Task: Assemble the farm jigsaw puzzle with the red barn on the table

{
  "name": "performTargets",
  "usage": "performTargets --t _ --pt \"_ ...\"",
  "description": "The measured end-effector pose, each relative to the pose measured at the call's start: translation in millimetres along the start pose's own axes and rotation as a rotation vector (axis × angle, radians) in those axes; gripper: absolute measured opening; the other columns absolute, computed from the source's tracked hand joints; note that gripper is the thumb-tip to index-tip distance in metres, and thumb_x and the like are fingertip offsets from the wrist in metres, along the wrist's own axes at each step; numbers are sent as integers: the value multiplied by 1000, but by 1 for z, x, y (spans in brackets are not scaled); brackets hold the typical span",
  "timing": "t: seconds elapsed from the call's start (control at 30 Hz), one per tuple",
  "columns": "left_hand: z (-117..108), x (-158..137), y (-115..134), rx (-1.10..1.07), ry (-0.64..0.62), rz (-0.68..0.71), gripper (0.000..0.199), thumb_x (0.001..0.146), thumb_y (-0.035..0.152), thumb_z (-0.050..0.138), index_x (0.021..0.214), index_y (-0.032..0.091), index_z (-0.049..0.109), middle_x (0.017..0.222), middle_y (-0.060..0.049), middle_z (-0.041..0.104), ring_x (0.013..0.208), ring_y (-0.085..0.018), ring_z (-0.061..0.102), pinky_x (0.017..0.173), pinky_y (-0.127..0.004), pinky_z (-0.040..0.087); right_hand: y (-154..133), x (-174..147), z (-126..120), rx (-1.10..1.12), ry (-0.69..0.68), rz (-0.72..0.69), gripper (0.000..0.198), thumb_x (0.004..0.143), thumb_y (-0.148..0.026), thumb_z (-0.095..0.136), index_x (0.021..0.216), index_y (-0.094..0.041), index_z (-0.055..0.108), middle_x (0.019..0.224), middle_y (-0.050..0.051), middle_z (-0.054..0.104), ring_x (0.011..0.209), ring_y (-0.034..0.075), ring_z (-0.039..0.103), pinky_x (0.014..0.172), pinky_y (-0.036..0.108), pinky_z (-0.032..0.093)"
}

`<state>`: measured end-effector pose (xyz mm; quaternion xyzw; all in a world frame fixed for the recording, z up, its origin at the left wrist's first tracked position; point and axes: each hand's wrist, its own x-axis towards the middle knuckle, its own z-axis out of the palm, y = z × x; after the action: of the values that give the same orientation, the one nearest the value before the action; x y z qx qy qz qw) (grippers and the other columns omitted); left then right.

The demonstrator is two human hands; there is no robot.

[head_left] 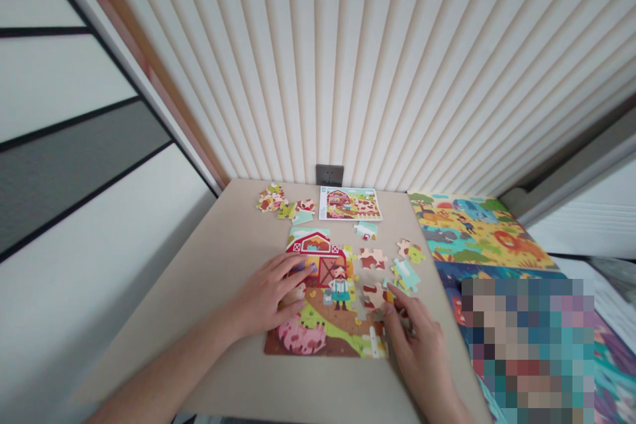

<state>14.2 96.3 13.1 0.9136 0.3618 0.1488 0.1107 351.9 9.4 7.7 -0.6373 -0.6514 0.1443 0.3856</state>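
Observation:
A partly assembled farm jigsaw puzzle [318, 331], showing a red barn, a farmer and a pink pig, lies on the table. My left hand [268, 295] rests flat on its left side, fingers spread. At the puzzle's right edge, my right hand [420, 334] has thumb and index finger closed on a brown-and-cream puzzle piece [375, 296]; the curled fingers hide part of it. Another brown-patched piece [372, 258] lies just above. Loose pale-blue pieces [406, 274] and a brown-and-green piece [410, 250] are beyond my right hand.
A reference picture card [350, 204] lies at the back of the table [213, 258], below a dark wall socket [329, 175]. More loose pieces [271, 199] are heaped at back left. Two colourful pictures, one with animals [472, 225], lie at right. A pleated panel stands behind.

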Motion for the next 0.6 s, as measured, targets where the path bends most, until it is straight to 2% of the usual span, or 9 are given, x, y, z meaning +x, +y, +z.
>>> performTargets --t 0.2,0.43,0.6 --pt "-5 -4 -2 -5 9 -9 59 96 41 70 153 29 56 154 -11 55 144 -32 50 122 -52 44 5 -2 3 4 19 96 47 106 -49 55 143 -22 64 96 7 76 78 21 70 65 31 54" --pt "-14 -11 -6 43 -36 -16 54 96 41 69 149 30 60 153 -10 57 142 -33 52 121 -52 44 7 2 3 -21 30 92 42 106 -48 55 135 -22 70 93 8 75 80 23 70 67 32 54" --pt "-6 -10 -6 136 4 -44 74 97 54 65 162 24 43 166 -14 42 151 -37 41 125 -57 37 2 3 3 -64 8 78 39 108 -44 51 135 -22 69 97 9 76 89 25 71 76 36 56"
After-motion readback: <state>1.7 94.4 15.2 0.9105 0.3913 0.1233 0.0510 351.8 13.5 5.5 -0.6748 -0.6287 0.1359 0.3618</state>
